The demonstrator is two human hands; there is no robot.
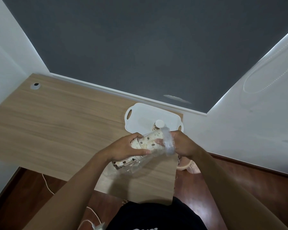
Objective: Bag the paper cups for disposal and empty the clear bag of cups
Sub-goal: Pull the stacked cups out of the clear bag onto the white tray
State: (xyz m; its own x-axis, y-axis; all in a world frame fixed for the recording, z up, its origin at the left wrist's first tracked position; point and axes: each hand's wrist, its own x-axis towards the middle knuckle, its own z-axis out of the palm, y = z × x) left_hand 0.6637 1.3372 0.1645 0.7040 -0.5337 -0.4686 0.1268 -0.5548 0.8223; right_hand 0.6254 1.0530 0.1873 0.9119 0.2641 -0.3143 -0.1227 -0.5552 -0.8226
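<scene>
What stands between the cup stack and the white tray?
The clear bag: its bunched film rings the cup stack's tray-side end, held by the right hand. The left hand grips the stack. One cup stands on the tray.

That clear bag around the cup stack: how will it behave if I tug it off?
Probably floppy: the clear bag is bunched and crinkled in the right hand, so it should collapse rather than slide stiffly. Likely slick, since the film looks glossy. The cup stack under the left hand looks light and may slide out with it.
</scene>
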